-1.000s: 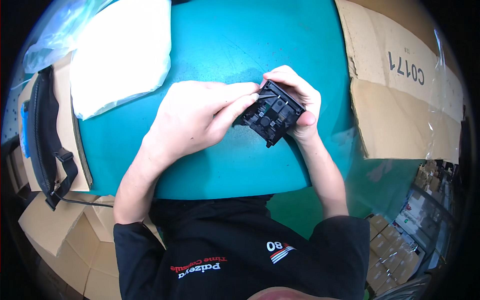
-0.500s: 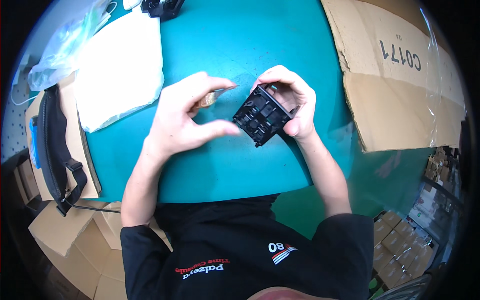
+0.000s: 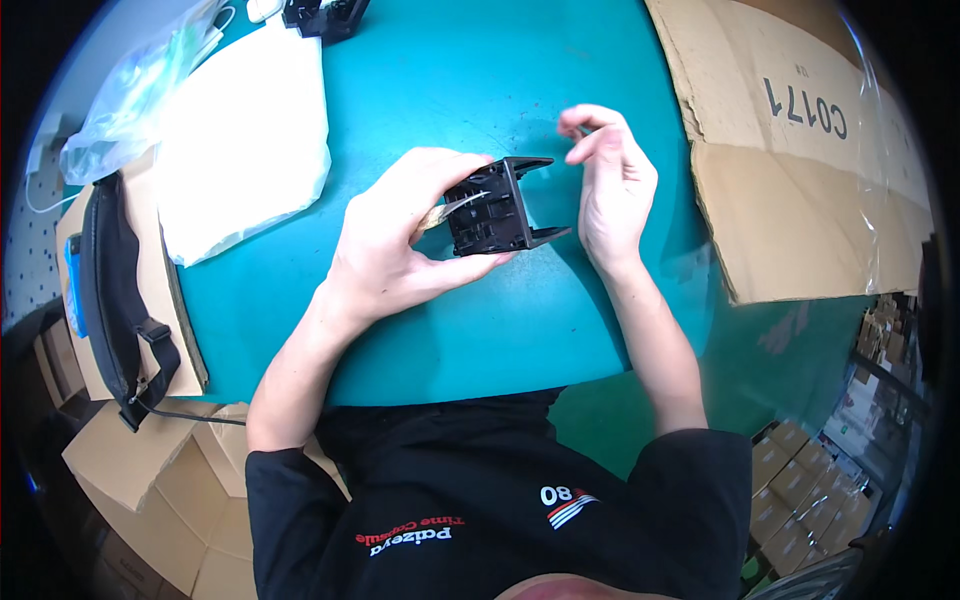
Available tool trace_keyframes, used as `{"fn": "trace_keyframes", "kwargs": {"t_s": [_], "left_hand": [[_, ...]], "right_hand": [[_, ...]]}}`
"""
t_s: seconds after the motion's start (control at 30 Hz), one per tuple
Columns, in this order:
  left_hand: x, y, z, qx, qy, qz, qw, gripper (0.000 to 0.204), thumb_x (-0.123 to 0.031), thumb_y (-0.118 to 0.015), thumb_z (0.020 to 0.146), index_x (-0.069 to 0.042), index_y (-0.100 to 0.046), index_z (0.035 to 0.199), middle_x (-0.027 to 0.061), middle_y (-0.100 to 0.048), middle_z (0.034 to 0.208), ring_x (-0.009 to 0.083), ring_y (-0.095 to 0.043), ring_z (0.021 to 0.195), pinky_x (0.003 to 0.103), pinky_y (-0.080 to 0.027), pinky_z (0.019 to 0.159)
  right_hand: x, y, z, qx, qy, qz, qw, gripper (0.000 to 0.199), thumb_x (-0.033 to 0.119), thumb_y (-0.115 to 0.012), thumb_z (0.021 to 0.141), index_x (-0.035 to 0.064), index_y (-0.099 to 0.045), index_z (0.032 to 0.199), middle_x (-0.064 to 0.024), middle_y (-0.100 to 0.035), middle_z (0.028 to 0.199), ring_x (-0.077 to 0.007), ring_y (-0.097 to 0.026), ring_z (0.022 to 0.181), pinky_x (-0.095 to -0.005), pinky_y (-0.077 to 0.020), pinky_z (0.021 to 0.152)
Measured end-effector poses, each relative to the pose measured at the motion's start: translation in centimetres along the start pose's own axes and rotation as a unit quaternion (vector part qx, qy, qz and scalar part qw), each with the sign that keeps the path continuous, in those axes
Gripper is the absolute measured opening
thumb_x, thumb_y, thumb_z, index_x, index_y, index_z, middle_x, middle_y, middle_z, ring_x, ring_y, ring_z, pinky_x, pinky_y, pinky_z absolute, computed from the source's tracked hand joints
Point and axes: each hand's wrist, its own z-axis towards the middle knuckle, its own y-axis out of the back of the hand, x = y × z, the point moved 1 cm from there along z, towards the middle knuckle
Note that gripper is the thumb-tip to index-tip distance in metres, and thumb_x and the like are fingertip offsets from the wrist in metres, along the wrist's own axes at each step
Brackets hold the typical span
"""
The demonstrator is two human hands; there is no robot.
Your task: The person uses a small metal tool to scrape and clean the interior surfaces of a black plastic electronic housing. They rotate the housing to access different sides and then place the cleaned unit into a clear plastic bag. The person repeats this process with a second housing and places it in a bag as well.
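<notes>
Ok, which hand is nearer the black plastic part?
Left. The left hand grips the black plastic part; the right hand is apart from it, to its right.

- L forearm [image 3: 298, 375] angled up & to R
- L hand [image 3: 385, 238] back-up, gripping, L thumb [image 3: 462, 271] spread from fingers
- R forearm [image 3: 657, 345] angled up, slightly L
- R hand [image 3: 615, 200] apart from L, loosely bent, fingertips [image 3: 568, 126] blurred

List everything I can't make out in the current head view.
Head view:
- Pointed tool: rear end hidden by the left hand.
- Black plastic housing: far side faces away from the camera.
- Right hand: some fingertips blurred.
- Second black part: cut off by the top edge.
- White sheet or bag: surface detail lost to glare.
</notes>
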Motion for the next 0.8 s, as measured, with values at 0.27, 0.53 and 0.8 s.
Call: {"fn": "trace_keyframes", "kwargs": {"t_s": [0.27,0.53,0.8], "left_hand": [[-0.5,0.4,-0.6,0.024,-0.001,0.081,0.996,0.069,-0.028,-0.092,0.072,-0.005,-0.064,0.131,0.0121,-0.066,0.117,0.0247,-0.071,0.082,0.031,-0.059,0.067],[-2.7,2.8,-0.2,-0.031,0.030,0.152,0.987,0.039,-0.024,-0.077,0.088,-0.004,-0.069,0.121,0.0105,-0.063,0.100,0.0212,-0.066,0.066,0.032,-0.051,0.057],[-2.2,2.6,-0.2,-0.028,-0.018,0.253,0.967,0.026,-0.017,-0.077,0.087,-0.005,-0.072,0.110,0.0056,-0.053,0.076,0.0215,-0.055,0.058,0.034,-0.043,0.051]], "right_hand": [[0.5,-1.8,-0.6,0.246,0.183,-0.113,0.945,0.094,0.045,-0.098,0.065,-0.0028,-0.057,0.135,-0.0168,-0.057,0.137,-0.0302,-0.062,0.119,-0.0419,-0.0521,0.100],[-0.4,-1.5,0.0,0.155,0.251,0.026,0.955,0.093,0.038,-0.102,0.057,-0.0027,-0.057,0.127,-0.0179,-0.059,0.125,-0.0308,-0.063,0.118,-0.0454,-0.0544,0.103],[-0.4,-1.6,0.5,0.113,0.355,-0.087,0.924,0.088,0.042,-0.101,0.056,-0.0004,-0.060,0.122,-0.0178,-0.064,0.120,-0.0300,-0.064,0.114,-0.0531,-0.0546,0.105]]}}
